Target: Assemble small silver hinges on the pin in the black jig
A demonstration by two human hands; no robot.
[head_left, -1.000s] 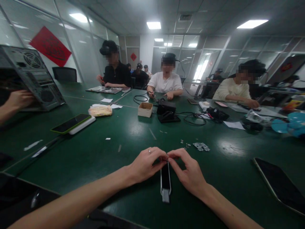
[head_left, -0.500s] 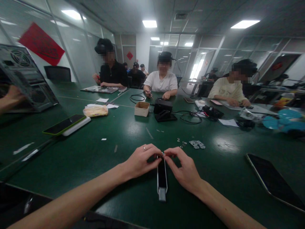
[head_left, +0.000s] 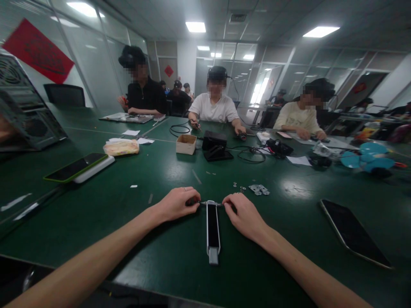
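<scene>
A long, narrow piece with a white frame and a black middle (head_left: 212, 224) lies lengthwise before me, a grey block (head_left: 213, 256) at its near end. Across its far end runs a thin metal rod (head_left: 203, 203), sticking out on both sides. My left hand (head_left: 180, 204) pinches the rod's left end between closed fingertips. On the other side, my right hand (head_left: 244, 214) pinches the right end the same way. The fingertips cover both rod ends. Beyond my right hand are several small metal rings (head_left: 235, 185) and some flat metal plates (head_left: 259, 190).
A dark phone (head_left: 355, 233) lies at the right, and another phone (head_left: 77, 167) rests on a white block at the left. Farther back stand a small open box (head_left: 186, 144) and a black stand (head_left: 215, 145) with cables. Several people sit across the green table (head_left: 154, 261).
My hands have moved apart, from together over the piece's far end to either side of it. The rod between them now shows. The whole view has shifted slightly.
</scene>
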